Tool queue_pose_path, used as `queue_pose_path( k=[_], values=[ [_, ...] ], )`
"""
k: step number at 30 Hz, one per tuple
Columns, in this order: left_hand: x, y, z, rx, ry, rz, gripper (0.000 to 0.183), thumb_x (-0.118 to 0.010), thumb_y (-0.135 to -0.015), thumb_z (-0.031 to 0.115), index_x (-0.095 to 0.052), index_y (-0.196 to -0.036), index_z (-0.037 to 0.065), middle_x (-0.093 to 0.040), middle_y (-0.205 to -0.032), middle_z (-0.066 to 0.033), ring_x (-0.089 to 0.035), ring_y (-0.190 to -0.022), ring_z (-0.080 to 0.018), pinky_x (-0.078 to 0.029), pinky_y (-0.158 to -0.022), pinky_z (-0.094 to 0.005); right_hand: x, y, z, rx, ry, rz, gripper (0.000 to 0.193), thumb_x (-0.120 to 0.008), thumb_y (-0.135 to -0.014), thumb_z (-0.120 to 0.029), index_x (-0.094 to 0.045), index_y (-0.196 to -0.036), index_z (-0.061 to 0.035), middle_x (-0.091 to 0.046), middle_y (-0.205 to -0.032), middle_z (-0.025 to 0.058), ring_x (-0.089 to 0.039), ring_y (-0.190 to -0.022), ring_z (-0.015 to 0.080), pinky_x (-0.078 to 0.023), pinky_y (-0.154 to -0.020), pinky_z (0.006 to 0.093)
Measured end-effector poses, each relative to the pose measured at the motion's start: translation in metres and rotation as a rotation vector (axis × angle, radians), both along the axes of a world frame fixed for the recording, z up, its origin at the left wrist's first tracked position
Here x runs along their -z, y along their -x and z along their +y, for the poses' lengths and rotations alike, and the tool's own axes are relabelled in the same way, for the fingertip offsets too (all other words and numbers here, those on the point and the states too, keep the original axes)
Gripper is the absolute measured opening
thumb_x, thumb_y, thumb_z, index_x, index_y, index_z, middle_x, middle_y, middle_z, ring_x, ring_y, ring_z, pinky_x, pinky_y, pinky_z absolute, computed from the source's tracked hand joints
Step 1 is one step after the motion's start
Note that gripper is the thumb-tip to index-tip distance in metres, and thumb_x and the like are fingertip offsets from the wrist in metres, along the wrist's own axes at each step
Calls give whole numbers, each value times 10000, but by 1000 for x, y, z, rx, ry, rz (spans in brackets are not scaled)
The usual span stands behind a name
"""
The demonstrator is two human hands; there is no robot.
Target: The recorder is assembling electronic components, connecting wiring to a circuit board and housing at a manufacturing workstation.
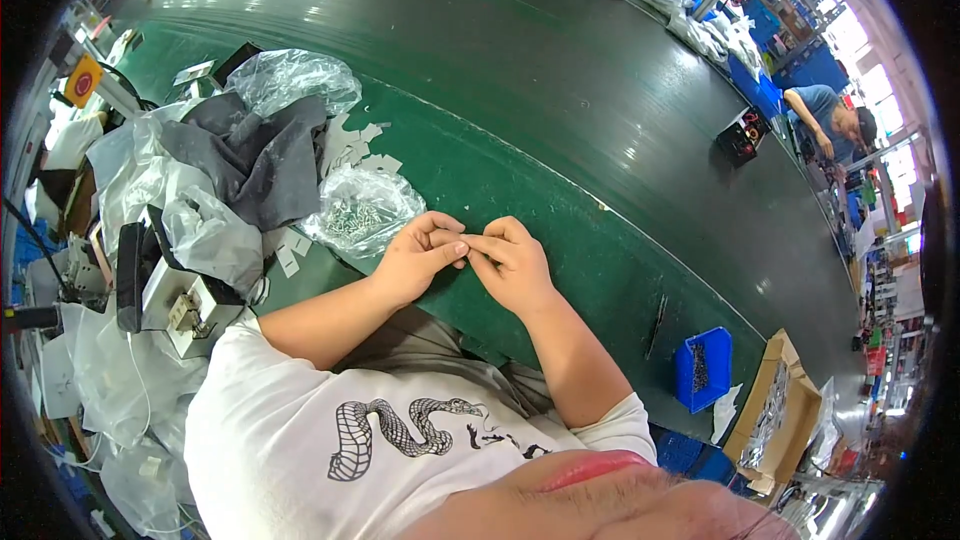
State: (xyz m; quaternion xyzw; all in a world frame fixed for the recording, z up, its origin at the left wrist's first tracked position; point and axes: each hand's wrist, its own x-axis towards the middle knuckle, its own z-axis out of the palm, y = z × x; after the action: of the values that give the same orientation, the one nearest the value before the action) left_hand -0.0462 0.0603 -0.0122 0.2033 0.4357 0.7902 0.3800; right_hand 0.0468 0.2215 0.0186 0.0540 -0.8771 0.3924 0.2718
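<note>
Hands: your left hand [408, 265] and right hand [518, 270], fingertips meeting above the green tabletop [590, 290]; you had each grip drawn in at thumb and fingers, but whether either pinched a part could not be told.

Nearest: one clear, crumpled plastic bag [405, 200] of small silvery metal parts [352, 218], open on the tabletop just beside your left hand.

Crowding your left: one dark grey, rumpled cloth [268, 165]; one translucent plastic sheet [200, 225]; scattered flat, pale pieces [345, 145].

To your right, well apart: one thin, dark, stick-like tool [657, 326]; one blue plastic bin [724, 355] of small dark parts [699, 367]; one open brown cardboard box [799, 400].
</note>
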Motion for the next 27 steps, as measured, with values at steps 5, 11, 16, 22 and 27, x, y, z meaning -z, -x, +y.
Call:
queue_pose_path(
  k=[5, 11, 16, 22, 27],
  values=[
    [0, -1, 0, -1, 18, 13, 196, -636, -935, 30, -559, -1114, 11, -696, -950, -77, -627, -820, -121, -513, -769, -264, 0, 0, 0, 4, 9, -17, 216, -740, -784, -13, -743, -984, -95, -579, -880, 65, -605, -716, 184, -496, -601, 295],
    [3, -2, 1, -9, 42, 51, 185, -633, -939, 44, -565, -1111, 30, -698, -965, -74, -633, -818, -119, -521, -758, -267, 2, 0, 1, 5, 24, -32, 203, -735, -786, -8, -744, -971, -91, -584, -899, 64, -609, -722, 179, -501, -611, 292],
    [5, -2, 2, -8, 38, 49, 177, -627, -944, 46, -564, -1109, 26, -695, -957, -68, -630, -804, -113, -520, -750, -263, 3, -1, 2, 12, 21, -62, 196, -736, -794, -14, -745, -975, -90, -587, -909, 65, -630, -719, 172, -512, -623, 286],
    [3, -3, 2, -2, 51, 60, 172, -622, -948, 48, -564, -1108, 24, -689, -948, -58, -627, -795, -109, -520, -745, -262, 2, -2, 2, 4, 33, -53, 191, -739, -799, -20, -746, -976, -92, -589, -915, 65, -635, -725, 171, -518, -630, 285],
    [2, -3, 0, -12, 43, 69, 167, -622, -950, 52, -564, -1105, 28, -685, -942, -51, -624, -792, -107, -511, -737, -255, 0, -1, -1, 8, 35, -35, 149, -737, -806, -51, -734, -952, -83, -607, -910, 72, -662, -716, 201, -525, -614, 304]
  ],
)
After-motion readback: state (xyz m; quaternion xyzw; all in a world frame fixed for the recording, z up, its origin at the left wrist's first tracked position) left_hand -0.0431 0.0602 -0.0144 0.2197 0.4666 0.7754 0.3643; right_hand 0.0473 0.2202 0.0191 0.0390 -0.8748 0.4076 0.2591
